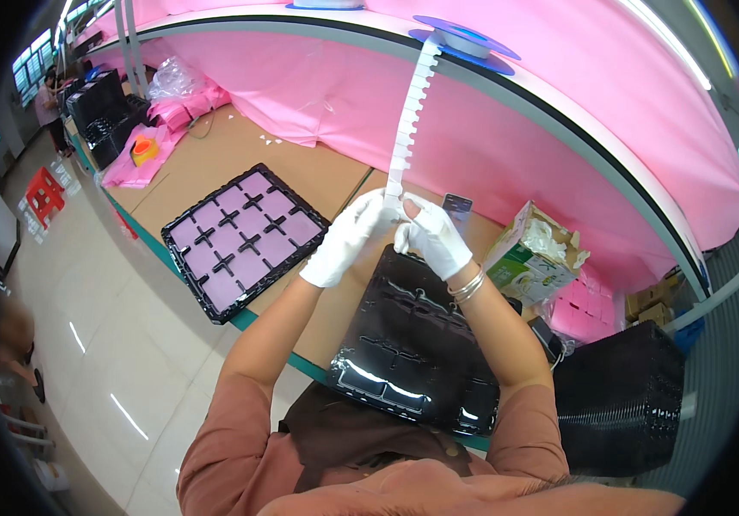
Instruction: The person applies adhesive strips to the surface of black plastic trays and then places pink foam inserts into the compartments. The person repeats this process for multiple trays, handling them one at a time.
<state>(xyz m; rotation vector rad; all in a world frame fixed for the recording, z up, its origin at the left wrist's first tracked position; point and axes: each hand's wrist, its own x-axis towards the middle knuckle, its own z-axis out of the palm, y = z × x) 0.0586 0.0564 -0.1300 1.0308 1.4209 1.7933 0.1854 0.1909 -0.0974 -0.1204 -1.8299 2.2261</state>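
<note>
A white strip with notched edges (pixel 408 112) hangs down from a blue reel (pixel 468 45) on the shelf above. My left hand (pixel 351 239), in a white glove, is closed on the lower part of this strip. Beside it my right hand (pixel 435 237), gloved too but with a bare fingertip showing, pinches at the strip's lower end. What lies exactly between the fingers is partly hidden. Below the hands is a glossy black plastic tray (pixel 400 344), reaching over the table's near edge. To the left lies a black tray with pink-purple squares in its compartments (pixel 240 236).
A green and white carton (pixel 520 262) with crumpled white material stands right, near a phone (pixel 457 205). Stacked black trays (pixel 619 396) are at lower right. Orange tape (pixel 143 150) rests far left on the brown tabletop (pixel 206 159). A red stool (pixel 45 193) and another person stand beyond.
</note>
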